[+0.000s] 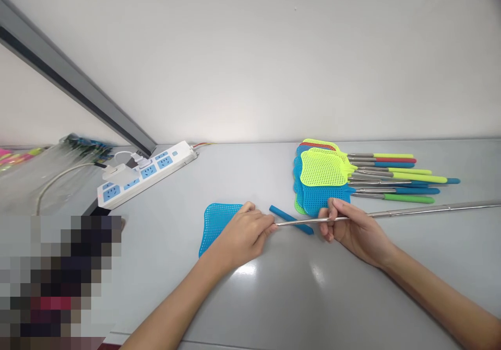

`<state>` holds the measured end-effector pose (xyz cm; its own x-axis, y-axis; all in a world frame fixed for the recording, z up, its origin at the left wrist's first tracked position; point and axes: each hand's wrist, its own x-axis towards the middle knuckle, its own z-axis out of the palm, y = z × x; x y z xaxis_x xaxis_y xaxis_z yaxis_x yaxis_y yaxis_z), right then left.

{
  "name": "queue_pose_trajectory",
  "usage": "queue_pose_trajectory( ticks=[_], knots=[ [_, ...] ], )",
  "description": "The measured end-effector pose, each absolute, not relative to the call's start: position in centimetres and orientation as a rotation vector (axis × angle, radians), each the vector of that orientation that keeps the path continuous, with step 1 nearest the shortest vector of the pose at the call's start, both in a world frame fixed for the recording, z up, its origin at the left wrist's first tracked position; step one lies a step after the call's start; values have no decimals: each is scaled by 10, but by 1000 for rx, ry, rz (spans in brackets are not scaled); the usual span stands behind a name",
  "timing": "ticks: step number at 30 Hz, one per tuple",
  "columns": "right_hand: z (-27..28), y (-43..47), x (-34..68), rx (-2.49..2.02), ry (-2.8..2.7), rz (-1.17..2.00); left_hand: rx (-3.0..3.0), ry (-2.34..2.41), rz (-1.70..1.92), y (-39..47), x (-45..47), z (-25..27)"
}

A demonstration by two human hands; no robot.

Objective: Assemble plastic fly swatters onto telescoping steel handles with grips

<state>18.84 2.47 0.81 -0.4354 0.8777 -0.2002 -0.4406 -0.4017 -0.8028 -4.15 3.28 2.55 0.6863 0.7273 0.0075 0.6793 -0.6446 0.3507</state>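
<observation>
My left hand [250, 232] is closed over the neck of a blue fly swatter [221, 222], whose mesh head lies on the table to the left, partly under the hand and wrist. A thin telescopic metal rod [407, 212] runs from that hand to the right, drawn out past the frame's edge. My right hand [352, 230] pinches this rod along its length between thumb and fingers. Beneath the rod, between the hands, a loose blue handle sleeve [291, 219] lies slantwise on the table.
Behind my right hand lies a pile of fly swatters [326, 167] with yellow, blue, red and green parts, handles pointing right. A white power strip [146, 175] with plugs and cables sits at the left. Further left are plastic bags [55, 170]. A wall stands behind the grey table [282, 298].
</observation>
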Motion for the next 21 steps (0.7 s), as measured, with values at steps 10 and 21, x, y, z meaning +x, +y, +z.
queue_pose_trajectory(
  ticks=[10,21],
  knots=[
    [10,18,182,-802,-897,1913,2546,1062,248,28,-30,24],
    [8,23,184,-886,-926,1922,2515,1073,253,33,-35,25]
  ],
)
